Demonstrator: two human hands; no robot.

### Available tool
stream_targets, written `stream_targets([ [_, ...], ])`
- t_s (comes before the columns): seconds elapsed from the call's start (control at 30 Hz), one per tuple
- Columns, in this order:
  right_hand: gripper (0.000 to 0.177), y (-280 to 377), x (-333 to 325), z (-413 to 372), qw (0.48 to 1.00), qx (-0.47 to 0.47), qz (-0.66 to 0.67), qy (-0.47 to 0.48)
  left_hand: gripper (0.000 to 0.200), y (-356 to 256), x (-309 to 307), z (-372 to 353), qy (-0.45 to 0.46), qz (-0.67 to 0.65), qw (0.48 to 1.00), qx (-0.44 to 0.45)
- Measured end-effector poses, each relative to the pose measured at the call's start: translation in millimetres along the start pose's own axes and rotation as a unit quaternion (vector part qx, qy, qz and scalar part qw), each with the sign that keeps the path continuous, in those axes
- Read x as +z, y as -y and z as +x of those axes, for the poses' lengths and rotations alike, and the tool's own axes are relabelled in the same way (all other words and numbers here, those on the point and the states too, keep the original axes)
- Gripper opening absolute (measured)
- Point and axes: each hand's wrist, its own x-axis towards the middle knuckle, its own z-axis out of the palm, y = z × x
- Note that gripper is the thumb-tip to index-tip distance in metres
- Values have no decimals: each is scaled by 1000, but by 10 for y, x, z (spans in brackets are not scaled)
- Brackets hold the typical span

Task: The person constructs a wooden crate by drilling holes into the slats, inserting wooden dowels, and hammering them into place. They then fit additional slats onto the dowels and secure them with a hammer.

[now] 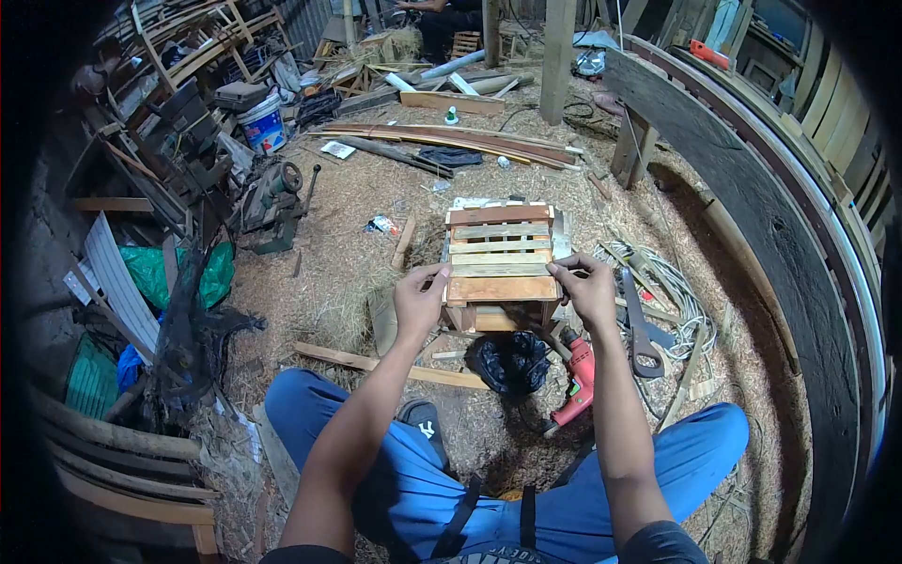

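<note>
A small slatted wooden stand (500,290) sits in front of me, its top made of several slats with gaps between them. My left hand (420,299) pinches the left end of a thin pale wooden slat (500,270), just behind the wider front board. At the slat's other end, my right hand (588,291) has its thumb and fingers closed in the same way. A red power drill (575,383) lies on the ground below my right hand. Close by on the right is a handsaw (639,329). A black plastic bag (510,362) lies just before the stand.
Wood shavings cover the ground. Coiled cable (681,296) lies at the right, beside a long dark beam (742,179). A bench vise (277,202) and a paint bucket (263,122) stand left. Long boards (451,141) lie further back, where another person (446,23) sits.
</note>
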Motion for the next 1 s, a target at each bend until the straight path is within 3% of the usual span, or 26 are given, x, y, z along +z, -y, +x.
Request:
stream_targets([
  [0.07,15,-30,-14,16,1000,-2,3,3,23,-45,10,-21,-6,42,998,48],
  [0.27,14,-23,-20,10,1000,7,24,9,20,117,29,29,-11,34,996,84],
  [0.8,15,-115,1,34,999,9,33,-4,18,71,3,70,-12,75,992,100],
  [0.87,15,-115,1,37,999,10,43,1,22,-56,1,52,11,3,999,-30],
  [1.0,14,-88,-16,45,996,46,80,5,22,-30,-25,145,31,35,997,-66],
])
